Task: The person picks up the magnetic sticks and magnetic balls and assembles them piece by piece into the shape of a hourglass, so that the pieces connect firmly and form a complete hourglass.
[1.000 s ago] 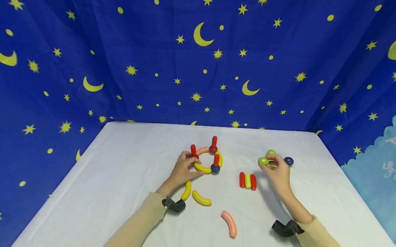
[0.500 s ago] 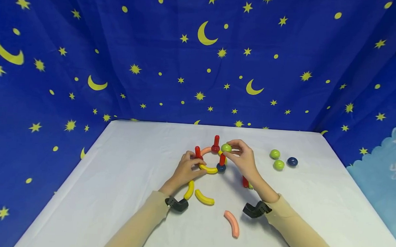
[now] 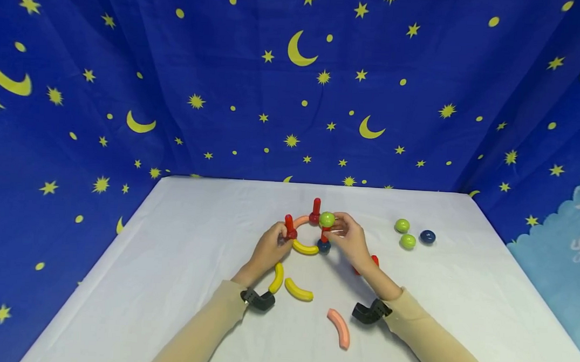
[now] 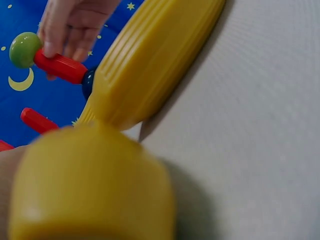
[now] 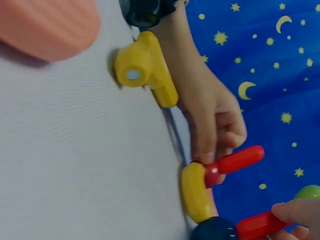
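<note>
Blue moon-and-star curtain (image 3: pixel 245 82) behind and beside a white-covered table (image 3: pixel 181 230)

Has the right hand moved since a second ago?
Yes: in the head view, the right hand has moved left, away from the loose blue ball.

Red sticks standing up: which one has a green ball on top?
The red stick on the dark blue ball, held by the right hand. Only it has a green ball; the other two upright sticks, on red balls, have bare tops.

Soft, even light cast faint shadows on the white tablecloth (image 3: pixel 120 281), while both wrist views were dimmer, the nearest yellow curved piece (image 4: pixel 90 185) blurring out of focus.
</note>
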Demonstrator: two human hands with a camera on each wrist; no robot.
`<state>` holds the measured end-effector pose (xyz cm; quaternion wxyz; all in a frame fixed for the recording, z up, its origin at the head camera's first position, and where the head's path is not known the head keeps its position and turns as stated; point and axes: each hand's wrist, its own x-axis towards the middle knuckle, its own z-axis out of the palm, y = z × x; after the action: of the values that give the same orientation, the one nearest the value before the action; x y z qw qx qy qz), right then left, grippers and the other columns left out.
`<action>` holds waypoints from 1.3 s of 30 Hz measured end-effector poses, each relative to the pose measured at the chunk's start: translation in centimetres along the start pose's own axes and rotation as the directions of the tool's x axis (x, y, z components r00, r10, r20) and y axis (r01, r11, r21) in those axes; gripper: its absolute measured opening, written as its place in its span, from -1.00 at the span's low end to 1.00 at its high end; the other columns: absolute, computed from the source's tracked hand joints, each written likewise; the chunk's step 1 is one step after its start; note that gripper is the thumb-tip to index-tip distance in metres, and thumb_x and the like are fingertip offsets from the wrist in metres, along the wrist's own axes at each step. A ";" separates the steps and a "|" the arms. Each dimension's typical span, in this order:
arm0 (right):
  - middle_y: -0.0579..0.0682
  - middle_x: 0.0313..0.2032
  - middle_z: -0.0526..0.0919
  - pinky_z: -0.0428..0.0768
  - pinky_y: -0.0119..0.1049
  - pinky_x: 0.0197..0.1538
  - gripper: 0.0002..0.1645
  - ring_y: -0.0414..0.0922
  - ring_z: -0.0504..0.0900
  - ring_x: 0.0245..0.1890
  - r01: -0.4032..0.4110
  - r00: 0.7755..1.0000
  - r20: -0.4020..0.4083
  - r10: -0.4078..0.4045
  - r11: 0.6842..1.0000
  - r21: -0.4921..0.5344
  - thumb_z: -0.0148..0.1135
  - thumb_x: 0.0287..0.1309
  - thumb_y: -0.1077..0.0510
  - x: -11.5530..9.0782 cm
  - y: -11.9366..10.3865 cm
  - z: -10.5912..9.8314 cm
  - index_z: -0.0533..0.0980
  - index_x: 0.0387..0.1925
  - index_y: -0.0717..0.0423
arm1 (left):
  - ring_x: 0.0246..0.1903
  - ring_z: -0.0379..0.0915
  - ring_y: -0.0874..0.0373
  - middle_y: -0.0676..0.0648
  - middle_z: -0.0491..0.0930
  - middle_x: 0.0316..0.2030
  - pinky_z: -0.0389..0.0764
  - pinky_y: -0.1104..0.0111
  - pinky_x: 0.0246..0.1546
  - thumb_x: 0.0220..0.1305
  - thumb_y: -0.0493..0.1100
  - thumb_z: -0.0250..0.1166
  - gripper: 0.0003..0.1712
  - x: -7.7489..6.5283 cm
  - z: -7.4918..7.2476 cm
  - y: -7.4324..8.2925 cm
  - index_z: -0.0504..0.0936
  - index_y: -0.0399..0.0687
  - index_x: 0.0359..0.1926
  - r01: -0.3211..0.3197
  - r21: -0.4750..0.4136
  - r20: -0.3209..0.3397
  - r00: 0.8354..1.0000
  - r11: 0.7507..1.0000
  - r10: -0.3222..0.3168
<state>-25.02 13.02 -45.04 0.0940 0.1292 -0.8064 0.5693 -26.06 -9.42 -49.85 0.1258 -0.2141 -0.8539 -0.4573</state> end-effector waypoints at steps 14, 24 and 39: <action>0.38 -0.17 0.66 0.61 -0.54 -0.15 -0.65 0.21 0.65 -0.13 -0.020 0.999 0.039 0.020 1.000 -0.010 0.30 0.04 0.40 -1.1 -1.9 0.2 0.53 -0.09 0.48 | -0.11 0.62 0.03 -0.14 0.69 -0.13 0.64 0.26 -0.12 0.23 -0.20 0.28 -0.68 0.5 0.3 -0.4 0.59 -0.17 0.01 -0.003 -0.075 -0.066 0.998 0.997 -0.001; 0.36 -0.21 0.69 0.66 -0.16 -0.10 -0.67 0.22 0.67 -0.18 0.075 0.996 0.059 -0.072 0.996 -0.051 0.29 0.05 0.41 -1.3 -1.9 0.7 0.55 -0.10 0.47 | -0.13 0.48 0.05 -0.10 0.67 -0.15 0.54 0.23 -0.09 0.20 -0.17 0.33 -0.60 0.6 0.6 -0.1 0.61 -0.13 0.07 -0.062 0.123 0.000 0.998 0.990 0.062; 0.28 -0.21 0.72 0.66 -0.31 -0.16 -0.62 0.13 0.69 -0.23 0.110 0.993 0.046 -0.108 0.992 -0.061 0.36 0.03 0.30 -0.5 2.1 1.7 0.58 -0.07 0.36 | -0.23 0.39 0.15 -0.04 0.63 -0.22 0.47 0.36 -0.22 0.18 -0.14 0.34 -0.65 0.6 0.6 0.1 0.62 -0.16 -0.02 -0.082 0.147 0.010 0.997 0.986 0.081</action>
<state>-25.23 12.16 -47.58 0.1118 0.1822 -0.8175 0.5348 -26.55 -8.69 -49.87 0.1581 -0.2400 -0.8762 -0.3870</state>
